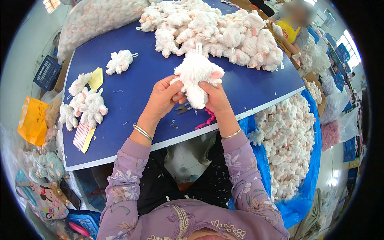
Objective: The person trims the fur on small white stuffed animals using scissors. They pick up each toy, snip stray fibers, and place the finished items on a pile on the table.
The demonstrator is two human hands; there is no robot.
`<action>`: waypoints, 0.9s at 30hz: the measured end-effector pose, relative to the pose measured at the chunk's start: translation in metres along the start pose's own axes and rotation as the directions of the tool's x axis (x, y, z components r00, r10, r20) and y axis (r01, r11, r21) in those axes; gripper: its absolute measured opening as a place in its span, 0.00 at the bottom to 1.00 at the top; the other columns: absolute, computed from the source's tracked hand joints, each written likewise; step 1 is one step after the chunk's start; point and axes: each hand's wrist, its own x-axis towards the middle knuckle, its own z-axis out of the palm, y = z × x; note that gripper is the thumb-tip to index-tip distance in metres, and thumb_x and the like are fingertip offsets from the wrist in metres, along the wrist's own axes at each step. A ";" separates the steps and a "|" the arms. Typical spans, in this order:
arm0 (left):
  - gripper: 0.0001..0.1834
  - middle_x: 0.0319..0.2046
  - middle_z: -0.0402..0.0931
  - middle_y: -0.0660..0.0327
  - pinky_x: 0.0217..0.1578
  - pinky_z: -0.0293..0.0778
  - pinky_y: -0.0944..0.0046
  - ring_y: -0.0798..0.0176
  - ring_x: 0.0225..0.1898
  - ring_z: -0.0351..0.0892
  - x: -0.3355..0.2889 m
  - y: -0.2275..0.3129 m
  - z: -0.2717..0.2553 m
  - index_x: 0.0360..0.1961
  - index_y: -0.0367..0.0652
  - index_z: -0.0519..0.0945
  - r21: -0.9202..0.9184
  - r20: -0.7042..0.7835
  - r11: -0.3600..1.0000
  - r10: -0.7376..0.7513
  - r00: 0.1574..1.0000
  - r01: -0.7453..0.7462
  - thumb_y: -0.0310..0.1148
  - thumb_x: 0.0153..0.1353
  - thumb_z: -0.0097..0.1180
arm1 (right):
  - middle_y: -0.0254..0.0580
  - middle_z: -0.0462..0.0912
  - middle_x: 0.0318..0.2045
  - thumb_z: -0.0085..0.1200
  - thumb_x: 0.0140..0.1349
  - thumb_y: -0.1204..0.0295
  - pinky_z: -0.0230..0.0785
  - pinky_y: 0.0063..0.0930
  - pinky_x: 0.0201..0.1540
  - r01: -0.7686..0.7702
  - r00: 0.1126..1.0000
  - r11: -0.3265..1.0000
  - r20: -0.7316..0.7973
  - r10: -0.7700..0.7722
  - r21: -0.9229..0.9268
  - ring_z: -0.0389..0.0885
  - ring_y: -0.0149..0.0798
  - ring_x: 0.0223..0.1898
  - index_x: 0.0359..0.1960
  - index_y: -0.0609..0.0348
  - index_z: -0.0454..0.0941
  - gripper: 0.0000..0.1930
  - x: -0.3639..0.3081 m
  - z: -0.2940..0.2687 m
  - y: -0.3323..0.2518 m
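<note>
Head view showed both your hands raised over the blue surface (138, 100), clamped on one white plush toy (196, 72) between them. Your left hand (166, 92) pinched the toy at its nine o'clock side, thumb and fingertips together on the fleece, while your right hand (216, 97) gripped it around four o'clock, thumb pressed on the front, just below a pink ear. A white loop (199, 48) stood up at the toy's twelve o'clock. Taking that toy as the dial's centre, you had a dark snipping tool (184, 108) lying at seven, partly hidden behind your left hand, and a bright pink tangle of thread (209, 118) near six, just beside your right wrist. A large heap of similar toys (224, 34) spread from twelve to one o'clock; a single toy (119, 62) lay apart between nine and ten, and a small cluster (91, 106) sat between eight and nine, touching a pink-patterned sheet (81, 134). Toward four o'clock, beyond the surface's edge, a blue bag (316, 148) held many more small plush pieces (288, 140).
</note>
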 end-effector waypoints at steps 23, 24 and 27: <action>0.08 0.28 0.69 0.71 0.30 0.65 0.76 0.78 0.30 0.67 -0.005 0.000 0.015 0.33 0.40 0.76 0.783 0.151 0.525 0.360 0.921 -0.334 0.20 0.51 0.56 | 0.34 0.80 0.29 0.50 0.66 0.69 0.63 0.13 0.17 -0.071 0.968 0.931 -0.251 -0.023 -0.357 0.75 0.20 0.23 0.46 0.63 0.76 0.12 0.007 -0.001 -0.018; 0.08 0.29 0.69 0.71 0.30 0.65 0.76 0.78 0.30 0.66 -0.005 0.000 0.013 0.33 0.40 0.76 0.768 0.153 0.541 0.364 0.919 -0.342 0.19 0.51 0.56 | 0.36 0.81 0.31 0.51 0.66 0.69 0.65 0.15 0.20 -0.112 0.975 0.926 -0.219 0.033 -0.361 0.76 0.22 0.24 0.46 0.65 0.76 0.13 0.006 -0.006 -0.021; 0.09 0.30 0.68 0.71 0.30 0.66 0.75 0.78 0.31 0.66 -0.004 0.001 0.012 0.33 0.41 0.76 0.777 0.217 0.493 0.377 0.901 -0.393 0.18 0.50 0.55 | 0.38 0.81 0.32 0.54 0.64 0.67 0.67 0.18 0.23 -0.114 0.988 0.884 -0.142 0.055 -0.454 0.77 0.23 0.26 0.45 0.68 0.75 0.15 0.007 -0.016 -0.029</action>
